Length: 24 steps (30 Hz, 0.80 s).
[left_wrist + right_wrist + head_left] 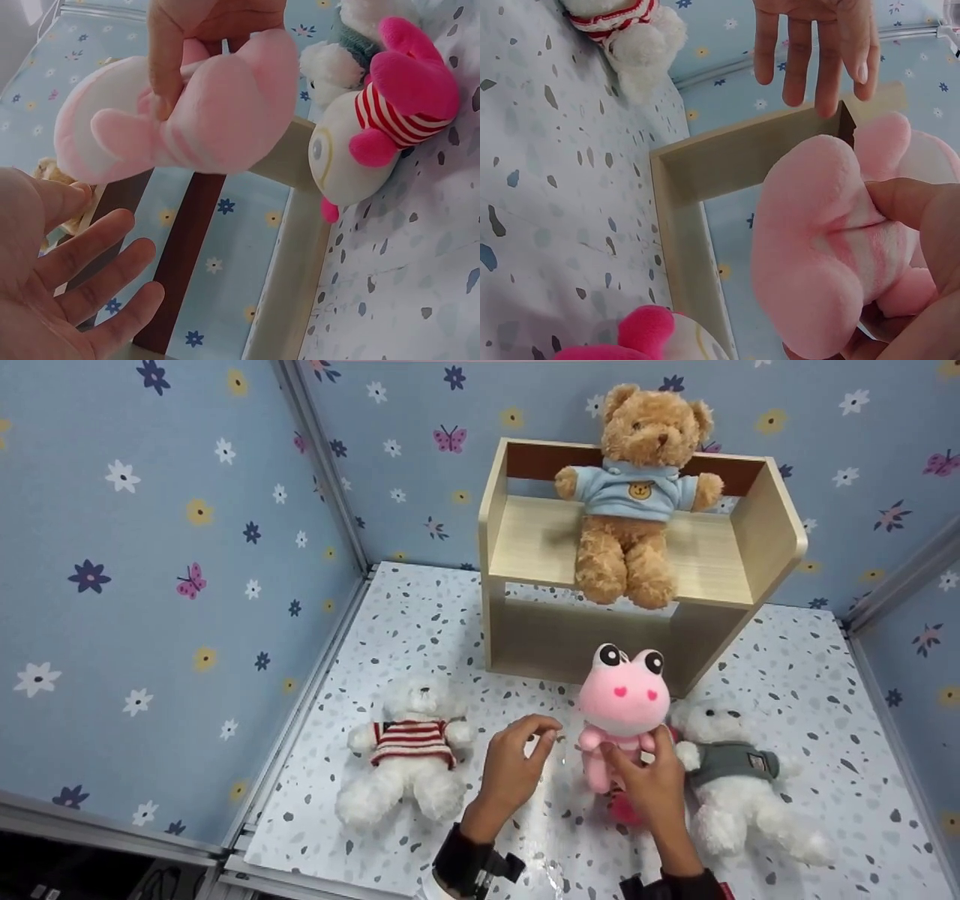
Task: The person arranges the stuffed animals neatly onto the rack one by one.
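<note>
My right hand (652,776) grips a pink plush frog (625,697) by its body, upright above the table. The frog has bulging black-and-white eyes and heart-shaped cheeks. In the right wrist view, the right thumb presses into the belly of the pink frog (810,247). My left hand (514,769) is left of the frog, apart from it and holding nothing. Its fingers spread loosely in the left wrist view. Below the frog lies a hot-pink plush toy (622,808), mostly hidden in the head view; the left wrist view shows its white head and red-striped body (397,112).
A brown teddy bear (634,495) in a blue top sits on the wooden shelf (525,540) at the back. A white bear in a striped sweater (412,742) lies left; another in a green shirt (735,761) lies right. Flowered panels (150,622) enclose the speckled table (300,825).
</note>
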### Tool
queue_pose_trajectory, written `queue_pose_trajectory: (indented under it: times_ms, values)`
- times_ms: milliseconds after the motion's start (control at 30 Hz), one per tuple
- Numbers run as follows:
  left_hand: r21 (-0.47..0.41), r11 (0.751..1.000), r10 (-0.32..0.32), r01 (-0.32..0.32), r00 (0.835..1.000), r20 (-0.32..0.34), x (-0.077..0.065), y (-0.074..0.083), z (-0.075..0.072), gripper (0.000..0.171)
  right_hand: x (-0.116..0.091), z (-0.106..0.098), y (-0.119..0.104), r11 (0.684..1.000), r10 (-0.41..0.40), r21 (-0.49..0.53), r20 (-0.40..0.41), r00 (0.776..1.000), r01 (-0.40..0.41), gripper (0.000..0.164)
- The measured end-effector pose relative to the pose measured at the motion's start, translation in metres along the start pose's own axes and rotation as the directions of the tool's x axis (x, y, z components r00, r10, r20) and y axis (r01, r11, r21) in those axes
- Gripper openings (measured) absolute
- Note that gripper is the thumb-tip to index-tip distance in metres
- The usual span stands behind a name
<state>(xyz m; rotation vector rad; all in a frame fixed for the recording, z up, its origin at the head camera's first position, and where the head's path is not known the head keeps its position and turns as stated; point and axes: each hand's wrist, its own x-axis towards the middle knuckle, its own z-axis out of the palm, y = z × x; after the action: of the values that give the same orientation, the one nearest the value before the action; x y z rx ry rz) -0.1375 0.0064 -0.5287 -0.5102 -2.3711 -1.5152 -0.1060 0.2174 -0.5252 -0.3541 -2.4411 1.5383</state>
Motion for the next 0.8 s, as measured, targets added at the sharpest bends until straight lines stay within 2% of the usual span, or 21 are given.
queue_pose_trajectory:
  times_ms: [167, 467, 800]
  values:
    - [0.003, 1.0, 0.013, -0.013, 1.0, -0.02, 0.007, -0.001, -0.007, 0.016, 0.005, -0.007, -0.001, 1.0, 0.015, -0.013, -0.032, 0.999, -0.015, 0.066]
    - [0.014, 0.999, -0.028, 0.029, 0.997, -0.066, 0.018, -0.004, -0.02, 0.018, 0.012, -0.016, -0.002, 1.0, 0.028, -0.003, -0.089, 0.996, -0.028, 0.056]
    - [0.04, 0.997, -0.059, 0.064, 0.991, -0.117, 0.033, -0.01, -0.034, 0.018, 0.016, -0.028, -0.003, 0.999, 0.04, -0.008, -0.12, 0.992, -0.041, 0.056]
